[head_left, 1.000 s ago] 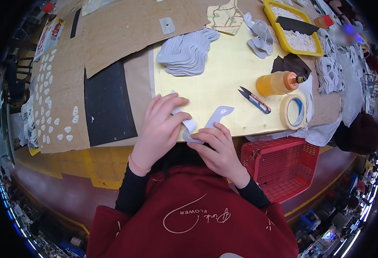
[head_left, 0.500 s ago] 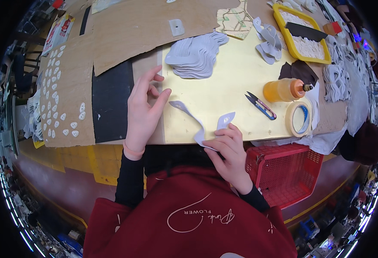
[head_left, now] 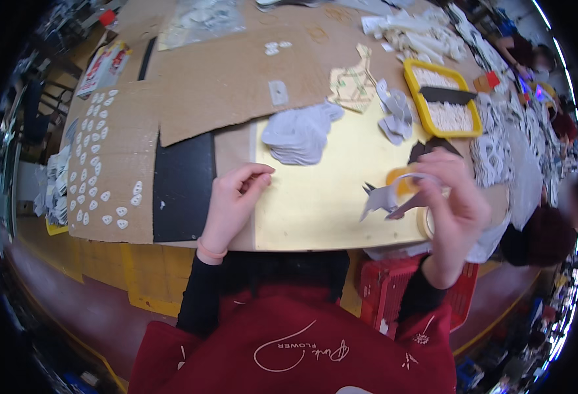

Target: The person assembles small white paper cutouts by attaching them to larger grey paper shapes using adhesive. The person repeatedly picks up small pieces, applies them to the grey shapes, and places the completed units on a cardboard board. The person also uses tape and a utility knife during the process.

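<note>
My right hand [head_left: 456, 200] is raised over the right side of the table, slightly blurred, its fingers closed on a curled light-grey fabric piece [head_left: 384, 199]. Behind that piece are an orange bottle [head_left: 404, 184], mostly hidden, and a roll of tape [head_left: 425, 222], partly covered. Dark tips, likely of the thread snips, show beside the piece. At the left edge of the pale yellow sheet [head_left: 315, 210], my left hand [head_left: 233, 200] has its fingers curled and thumb close to the forefinger, nothing visible in them. Beyond it lies a stack of grey fabric pieces [head_left: 299, 134].
Small white pieces [head_left: 94, 161] lie in rows on cardboard at left, next to a black mat [head_left: 184, 190]. Further back are a paper pattern [head_left: 353, 85], loose grey strips [head_left: 396, 118] and a yellow tray [head_left: 476, 121]. A red basket [head_left: 374, 289] stands below the table edge.
My right hand has lifted the grey fabric piece and carried it right, over the bottle and tape. My left hand has gone from spread fingers to curled ones. The view has shifted.
</note>
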Motion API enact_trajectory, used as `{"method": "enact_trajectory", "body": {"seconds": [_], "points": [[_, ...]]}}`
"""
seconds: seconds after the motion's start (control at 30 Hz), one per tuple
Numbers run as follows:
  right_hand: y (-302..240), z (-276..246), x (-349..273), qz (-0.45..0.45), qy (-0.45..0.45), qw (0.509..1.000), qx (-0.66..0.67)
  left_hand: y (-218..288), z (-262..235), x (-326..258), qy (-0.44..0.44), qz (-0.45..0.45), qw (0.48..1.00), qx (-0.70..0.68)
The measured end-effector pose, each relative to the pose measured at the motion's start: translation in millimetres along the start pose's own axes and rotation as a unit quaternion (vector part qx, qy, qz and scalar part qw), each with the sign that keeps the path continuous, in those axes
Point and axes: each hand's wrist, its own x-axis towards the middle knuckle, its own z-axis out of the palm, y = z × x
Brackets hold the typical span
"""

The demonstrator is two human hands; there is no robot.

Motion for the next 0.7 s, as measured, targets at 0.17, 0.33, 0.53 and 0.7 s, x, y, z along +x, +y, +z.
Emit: {"method": "enact_trajectory", "body": {"seconds": [0.17,0.33,0.53,0.7], "points": [[27.4,-48.3,67.8,0.062,0.121,0.990,0.026,-0.9,-0.8,0.1,0.009,0.014,0.998,-0.055],[80.6,-65.2,103.3,0.031,0.074,0.993,-0.084,-3.0,-0.5,-0.8,0.007,0.020,0.999,-0.038],[83.0,-47.6,71.8,-0.003,-0.236,0.948,-0.215,-4.2,-0.8,-0.5,0.018,0.084,0.995,-0.045],[10.6,-60.9,52.3,-0.086,-0.205,0.946,-0.235,-5.5,0.4,-0.2,-0.006,0.038,0.999,-0.035]]}}
